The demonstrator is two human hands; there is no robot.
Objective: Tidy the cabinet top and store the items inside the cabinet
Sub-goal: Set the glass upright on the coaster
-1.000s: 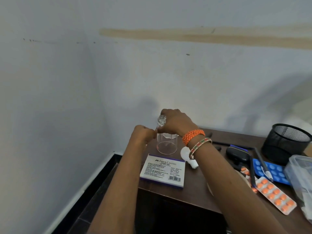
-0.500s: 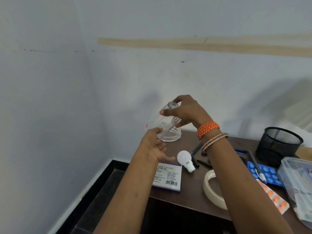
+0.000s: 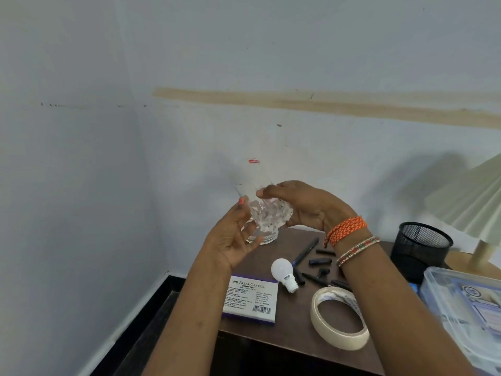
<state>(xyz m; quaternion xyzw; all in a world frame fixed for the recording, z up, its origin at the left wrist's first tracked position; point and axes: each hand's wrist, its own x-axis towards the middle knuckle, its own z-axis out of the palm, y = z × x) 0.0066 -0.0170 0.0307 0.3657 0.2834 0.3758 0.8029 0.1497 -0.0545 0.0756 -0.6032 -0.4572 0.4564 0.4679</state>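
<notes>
A crumpled clear plastic wrapper (image 3: 267,215) is held in the air between the two hands, above the back left corner of the cabinet top (image 3: 295,332). It is pinched near its top by the curled fingers of the right hand (image 3: 303,207), while the left hand (image 3: 234,240) is kept open just beside it, fingers relaxed and spread. A glass (image 3: 261,237) is seen directly below the wrapper, on the cabinet top. Nearer than the glass lie a stamp pad box (image 3: 250,299), a white bulb (image 3: 283,272) and a tape roll (image 3: 339,318).
</notes>
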